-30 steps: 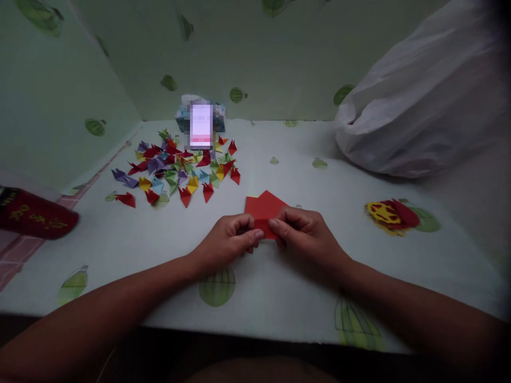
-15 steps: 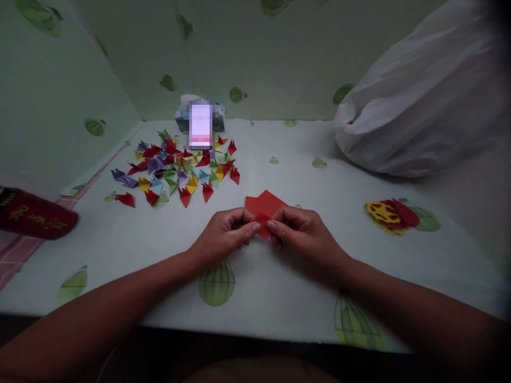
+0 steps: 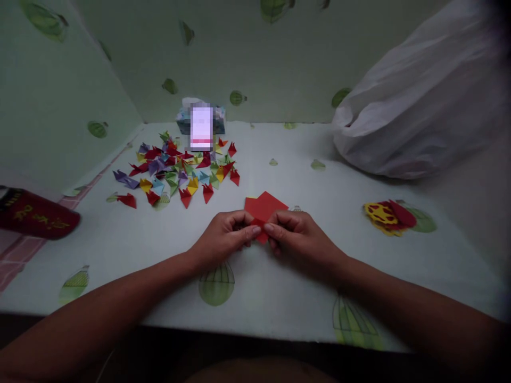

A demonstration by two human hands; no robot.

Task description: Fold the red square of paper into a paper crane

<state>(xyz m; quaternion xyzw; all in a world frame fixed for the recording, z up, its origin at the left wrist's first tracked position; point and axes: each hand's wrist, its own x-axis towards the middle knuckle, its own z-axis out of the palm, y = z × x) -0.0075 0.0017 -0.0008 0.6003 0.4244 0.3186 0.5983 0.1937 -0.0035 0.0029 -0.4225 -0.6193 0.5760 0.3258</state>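
Note:
My left hand (image 3: 229,236) and my right hand (image 3: 297,236) meet at the middle of the table, thumbs and forefingers pinched together on a small folded red paper piece (image 3: 261,235). Just behind the fingers lies a small stack of red paper squares (image 3: 265,205), flat on the tablecloth. A heap of several folded paper pieces (image 3: 179,167) in red, purple, yellow, green and blue is spread at the far left.
A big white plastic bag (image 3: 419,106) fills the back right. A red and yellow paper pile (image 3: 389,215) lies at the right. A dark red case (image 3: 35,215) sits at the left edge. A blurred upright object (image 3: 200,126) stands behind the heap.
My fingertips have drawn closer together on the red piece, which shows less now than before. The hands stay in the same spot on the table.

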